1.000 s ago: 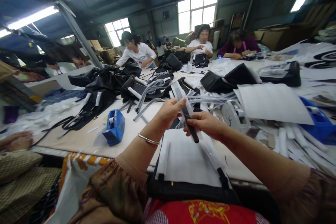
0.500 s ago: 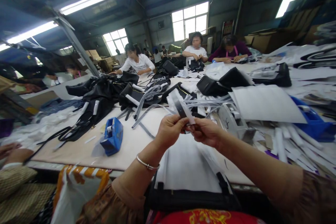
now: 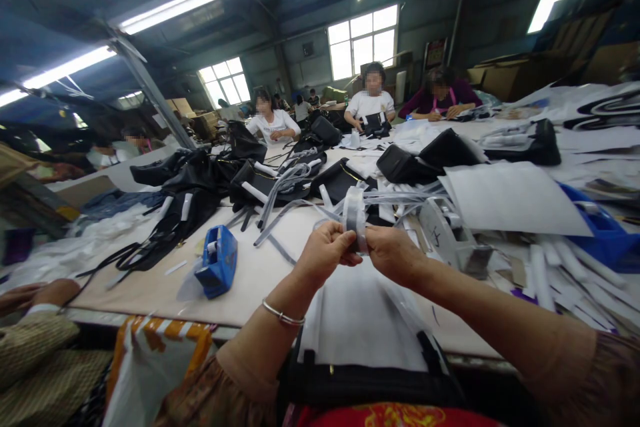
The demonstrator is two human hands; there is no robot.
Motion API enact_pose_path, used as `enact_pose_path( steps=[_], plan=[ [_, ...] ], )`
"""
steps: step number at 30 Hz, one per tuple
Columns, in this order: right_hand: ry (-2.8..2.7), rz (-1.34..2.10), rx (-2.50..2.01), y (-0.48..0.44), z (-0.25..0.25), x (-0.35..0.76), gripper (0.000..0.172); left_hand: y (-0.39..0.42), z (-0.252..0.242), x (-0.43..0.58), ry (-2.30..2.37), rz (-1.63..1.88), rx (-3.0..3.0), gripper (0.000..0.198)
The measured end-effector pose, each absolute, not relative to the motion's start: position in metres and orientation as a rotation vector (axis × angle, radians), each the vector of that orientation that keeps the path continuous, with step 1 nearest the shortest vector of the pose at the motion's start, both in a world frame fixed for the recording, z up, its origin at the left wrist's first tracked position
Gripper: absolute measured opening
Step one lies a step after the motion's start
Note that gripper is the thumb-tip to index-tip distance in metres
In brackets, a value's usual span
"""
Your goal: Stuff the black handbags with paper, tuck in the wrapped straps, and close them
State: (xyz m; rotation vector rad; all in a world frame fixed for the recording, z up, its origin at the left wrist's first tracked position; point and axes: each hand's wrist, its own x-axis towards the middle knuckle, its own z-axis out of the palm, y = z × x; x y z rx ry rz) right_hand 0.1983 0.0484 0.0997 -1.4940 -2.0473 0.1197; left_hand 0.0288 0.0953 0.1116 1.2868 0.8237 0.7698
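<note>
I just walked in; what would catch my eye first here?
Probably the left hand and right hand at the centre, gripping a curled grey-and-white strip. Then the bright blue tape dispenser might stand out on the table to the left, with black bags heaped beyond it.

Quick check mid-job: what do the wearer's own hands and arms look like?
The left hand and right hand wear no gloves. A thin silver bangle circles the left wrist. Gathered brown sleeves stop short of the wrists.
</note>
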Motion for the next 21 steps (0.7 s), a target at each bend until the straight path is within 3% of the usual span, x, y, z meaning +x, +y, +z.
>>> enact_pose_path(
  steps=[6,12,17,19,21],
  plan=[
    [-2.098,-0.243,-1.426,0.047,0.088,0.198,0.021,0.101,0.109,0.019,0.787,0.476,1.115,0.054],
    [-2.079,-0.316,-1.413,0.049,0.085,0.196,0.022,0.088,0.104,0.026,0.840,0.568,1.122,0.040],
    [-1.915,-0.024,-1.367,0.043,0.096,0.202,0.020,0.081,0.101,0.029,0.917,0.794,1.171,0.035],
    [-1.757,0.271,-1.354,0.037,0.101,0.203,0.021,0.080,0.100,0.027,0.956,0.896,1.266,0.032],
    [-1.569,0.759,-1.306,0.033,0.104,0.202,0.032,0.076,0.098,0.026,0.965,0.963,1.392,0.029]
  ],
)
